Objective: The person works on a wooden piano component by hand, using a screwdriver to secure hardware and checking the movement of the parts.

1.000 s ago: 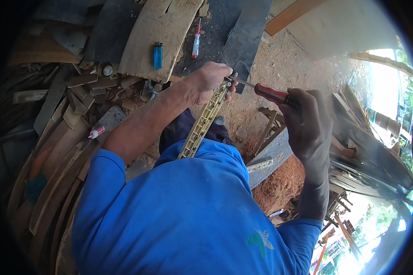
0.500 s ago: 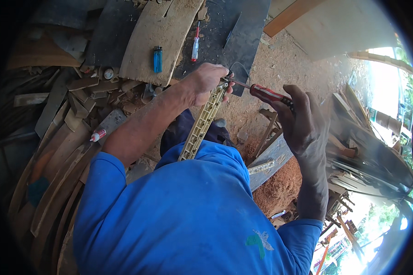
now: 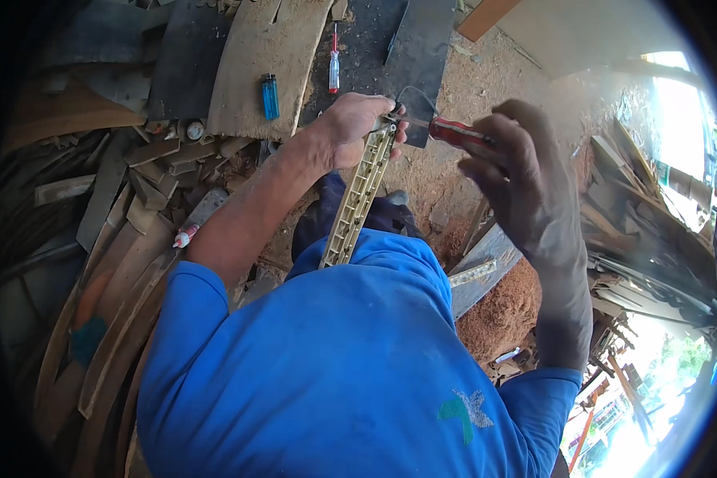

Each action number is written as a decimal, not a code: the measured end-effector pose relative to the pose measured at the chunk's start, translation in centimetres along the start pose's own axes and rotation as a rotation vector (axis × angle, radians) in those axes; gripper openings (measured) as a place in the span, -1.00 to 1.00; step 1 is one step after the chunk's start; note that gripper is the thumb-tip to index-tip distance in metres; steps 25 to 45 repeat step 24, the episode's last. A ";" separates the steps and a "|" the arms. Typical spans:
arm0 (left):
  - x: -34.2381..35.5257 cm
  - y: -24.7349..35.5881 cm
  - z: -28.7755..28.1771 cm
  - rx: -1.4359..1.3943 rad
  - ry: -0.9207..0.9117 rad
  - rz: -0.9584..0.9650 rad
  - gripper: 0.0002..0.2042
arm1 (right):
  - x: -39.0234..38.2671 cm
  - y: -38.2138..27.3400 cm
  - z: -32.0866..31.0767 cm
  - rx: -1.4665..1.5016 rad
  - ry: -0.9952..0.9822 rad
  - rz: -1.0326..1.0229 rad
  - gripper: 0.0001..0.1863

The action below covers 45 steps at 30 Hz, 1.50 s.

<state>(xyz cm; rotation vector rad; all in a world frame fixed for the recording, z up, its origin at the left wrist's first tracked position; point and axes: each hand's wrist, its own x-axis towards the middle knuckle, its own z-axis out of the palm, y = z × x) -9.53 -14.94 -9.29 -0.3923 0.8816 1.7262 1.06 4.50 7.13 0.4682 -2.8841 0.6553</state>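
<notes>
Plastic strip (image 3: 357, 199), 1 long beige pc, top end gripped in left hand (image 3: 350, 127), slanting down to blue shirt (image 3: 334, 374). Right hand (image 3: 518, 171) closed round 1 red-handled screwdriver (image 3: 454, 131), tip at strip top. On boards: 1 blue lighter (image 3: 270, 95), 1 small screwdriver (image 3: 334, 64).

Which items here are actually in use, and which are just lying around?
In use: left hand gripping the long cream slotted strip; right hand holding the red-handled screwdriver against its top end.

Lying about: blue lighter, small red screwdriver, wood offcuts, sawdust pile.
</notes>
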 end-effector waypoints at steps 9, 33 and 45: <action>0.0 0.1 0.5 0.106 0.001 0.028 -0.77 | -0.8 1.0 -0.4 -0.127 -0.131 0.159 -0.64; 0.0 0.0 0.6 0.079 0.011 0.039 -0.76 | -0.7 0.1 -0.5 -0.046 -0.095 0.129 -0.57; 0.0 0.0 0.6 0.079 0.011 0.039 -0.76 | -0.7 0.1 -0.5 -0.046 -0.095 0.129 -0.57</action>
